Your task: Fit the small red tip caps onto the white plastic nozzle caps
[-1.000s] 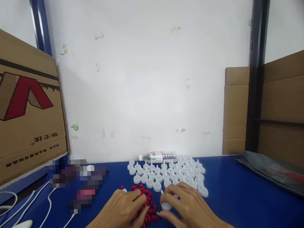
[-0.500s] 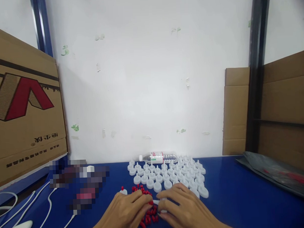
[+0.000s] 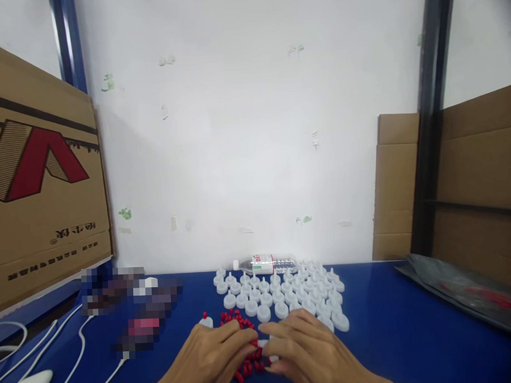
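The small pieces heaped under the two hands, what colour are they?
Red; the small pieces show best in the head view, on the blue table.

Near edge of table [image 3: 411, 331]: left hand [image 3: 211, 358] and right hand [image 3: 314, 354] side by side, fingertips meeting over scattered small pellets [image 3: 244, 348]. Just behind: rows of caps [image 3: 284, 294]. Behind those, against wall: bottle [image 3: 266, 264] lying flat. Far left: cardboard box [image 3: 41, 188], cables [image 3: 76, 343] before it. Far right: bag [image 3: 468, 290].
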`<move>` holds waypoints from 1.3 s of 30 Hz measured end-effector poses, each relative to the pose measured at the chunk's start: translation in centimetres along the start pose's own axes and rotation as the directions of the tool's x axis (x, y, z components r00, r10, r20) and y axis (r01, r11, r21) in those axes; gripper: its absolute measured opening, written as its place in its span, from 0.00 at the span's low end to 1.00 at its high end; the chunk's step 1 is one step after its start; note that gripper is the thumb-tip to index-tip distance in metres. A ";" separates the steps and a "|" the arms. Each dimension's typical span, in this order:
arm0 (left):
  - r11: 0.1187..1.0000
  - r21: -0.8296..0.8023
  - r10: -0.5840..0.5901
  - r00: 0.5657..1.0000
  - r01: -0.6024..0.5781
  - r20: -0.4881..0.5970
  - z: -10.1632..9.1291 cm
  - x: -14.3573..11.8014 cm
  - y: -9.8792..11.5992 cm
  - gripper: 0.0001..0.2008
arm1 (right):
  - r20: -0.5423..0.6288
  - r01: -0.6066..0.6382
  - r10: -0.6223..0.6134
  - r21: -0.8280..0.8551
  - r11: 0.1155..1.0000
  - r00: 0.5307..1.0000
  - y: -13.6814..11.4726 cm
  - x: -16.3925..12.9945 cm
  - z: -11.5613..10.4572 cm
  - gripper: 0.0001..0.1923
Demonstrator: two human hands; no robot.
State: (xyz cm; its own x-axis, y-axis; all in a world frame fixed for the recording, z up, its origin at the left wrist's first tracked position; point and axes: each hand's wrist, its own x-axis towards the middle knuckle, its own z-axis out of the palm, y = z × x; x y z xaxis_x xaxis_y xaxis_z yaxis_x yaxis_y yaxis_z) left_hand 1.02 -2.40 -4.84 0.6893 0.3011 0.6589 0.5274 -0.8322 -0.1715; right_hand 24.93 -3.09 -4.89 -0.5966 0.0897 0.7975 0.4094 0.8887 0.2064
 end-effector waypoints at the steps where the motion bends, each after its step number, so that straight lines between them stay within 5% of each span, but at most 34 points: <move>1: 1.000 -0.014 0.002 1.000 -0.002 0.013 0.1 -0.1 0.1 0.15 | -0.003 -0.012 0.012 0.027 1.000 1.000 0.0 0.0 0.0 0.07; 8: 0.950 -0.289 -0.148 0.984 0.115 -0.097 2.6 -0.9 0.6 0.14 | -0.015 -0.106 0.109 0.146 0.984 0.994 -0.3 -0.1 0.3 0.07; 14: 0.902 -0.370 -0.237 0.971 0.224 0.010 3.5 -1.0 0.5 0.19 | -0.039 -0.099 0.107 0.163 0.982 0.993 -0.2 -0.4 0.6 0.04; 22: 0.880 -0.408 -0.219 0.970 0.244 0.109 3.0 -0.8 0.5 0.23 | 0.022 -0.029 0.028 0.073 0.997 0.999 -0.2 -0.8 0.9 0.05; 27: 0.904 -0.274 -0.247 0.923 0.329 0.294 -1.0 0.7 0.4 0.18 | 0.138 -0.111 0.108 0.015 0.994 0.985 -0.2 -0.9 1.3 0.08; 31: 0.951 -0.044 -0.263 0.876 0.306 0.404 -3.5 1.0 -0.7 0.18 | 0.302 -0.256 0.241 0.012 0.967 0.922 -0.2 -1.1 0.8 0.10; 39: 0.939 0.173 -0.341 0.761 0.296 0.551 -2.5 -0.6 -1.4 0.15 | 0.387 -0.367 0.347 -0.024 0.930 0.854 0.3 -0.3 -0.5 0.09</move>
State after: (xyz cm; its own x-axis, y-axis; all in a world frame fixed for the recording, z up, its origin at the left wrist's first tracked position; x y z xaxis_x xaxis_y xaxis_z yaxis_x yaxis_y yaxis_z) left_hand -1.38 -2.54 -3.13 0.6186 0.7700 0.1563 0.7853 -0.6121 -0.0928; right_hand 25.54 -3.08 -4.79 -0.6351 0.5588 0.5333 0.6159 0.7830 -0.0871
